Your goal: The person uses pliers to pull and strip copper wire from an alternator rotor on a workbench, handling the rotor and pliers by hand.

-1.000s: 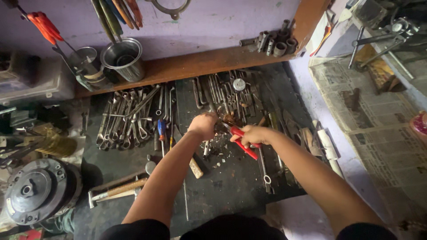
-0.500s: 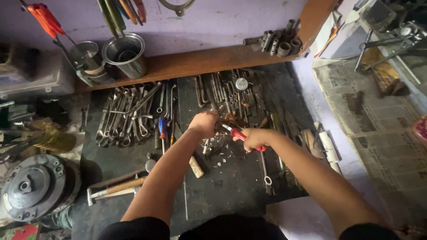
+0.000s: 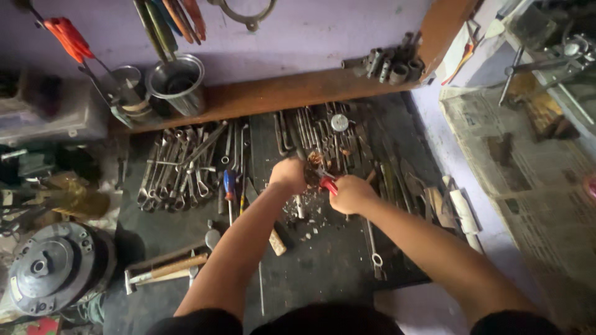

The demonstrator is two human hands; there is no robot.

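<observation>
Far left edge: I see a round grey metal disc (image 3: pixel 46 267) on the floor beside the dark worktop (image 3: pixel 335 260).
Back shelf, left: a steel cup (image 3: pixel 177 84) stands on the wooden ledge, red-handled tools (image 3: pixel 68 37) hanging above it.
Left half of worktop: a row of spanners (image 3: pixel 180 167) lies with long axes running front to back; a wooden-handled hammer (image 3: pixel 164 270) lies near the front-left corner.
Left hand (image 3: pixel 288 175): my fingers are curled shut around a small dark part (image 3: pixel 312 172); I cannot tell what it is.
Red-handled pliers (image 3: pixel 326 183): at mid-worktop, long axis slanting from the right hand up-left, nose toward the small dark part.
Right hand (image 3: pixel 352 193): fist closed on the pliers' handles.
Right of worktop: sheets of grey printed newspaper (image 3: pixel 528 186) spread flat on the floor.
</observation>
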